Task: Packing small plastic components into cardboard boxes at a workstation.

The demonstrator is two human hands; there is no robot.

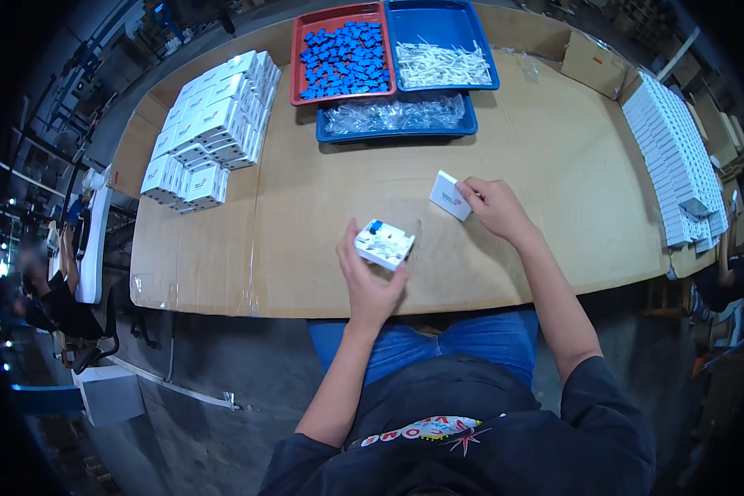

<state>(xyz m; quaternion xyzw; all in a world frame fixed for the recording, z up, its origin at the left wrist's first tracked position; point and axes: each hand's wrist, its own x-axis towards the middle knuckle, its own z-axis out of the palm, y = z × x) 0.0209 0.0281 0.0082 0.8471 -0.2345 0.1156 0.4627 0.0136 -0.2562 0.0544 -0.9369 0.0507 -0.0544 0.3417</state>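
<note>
My left hand is wrapped round a small white box, low over the near middle of the table. The box's upper side is uncovered, showing white pieces and a blue piece inside. To the right and a little farther off, my right hand pinches a flat white cover with small print on its face. The cover is tilted and apart from the box. Its far side is hidden from view.
At the far middle stand a red tray of blue pieces, a blue tray of white sticks and another blue tray of clear plastic bags. White boxes are stacked at left. More white units stand in rows at right. Cardboard walls border the table.
</note>
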